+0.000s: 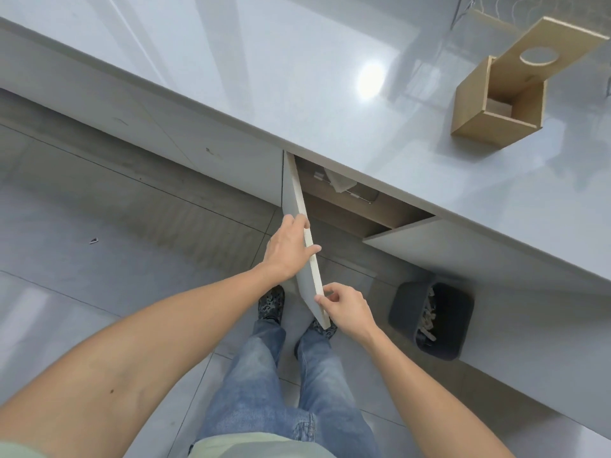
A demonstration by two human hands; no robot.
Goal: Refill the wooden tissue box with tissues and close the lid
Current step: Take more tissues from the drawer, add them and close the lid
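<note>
The wooden tissue box point(476, 114) stands on the grey countertop point(297, 77) at the upper right, its lid point(549, 44) with a round hole swung up and open. Inside it looks nearly empty. Below the counter a left cabinet door point(302, 233) hangs open. My left hand point(287, 249) grips that door's top edge, thumb over the rim. My right hand point(344, 309) pinches the door's near corner. Inside the cabinet a clear pack of tissues point(340, 185) lies on a shelf.
The right cabinet door point(406, 239) is also swung open. A dark grey waste bin point(433, 319) with scraps stands on the tiled floor at the right. My legs in jeans and patterned shoes point(271, 302) are directly below the doors.
</note>
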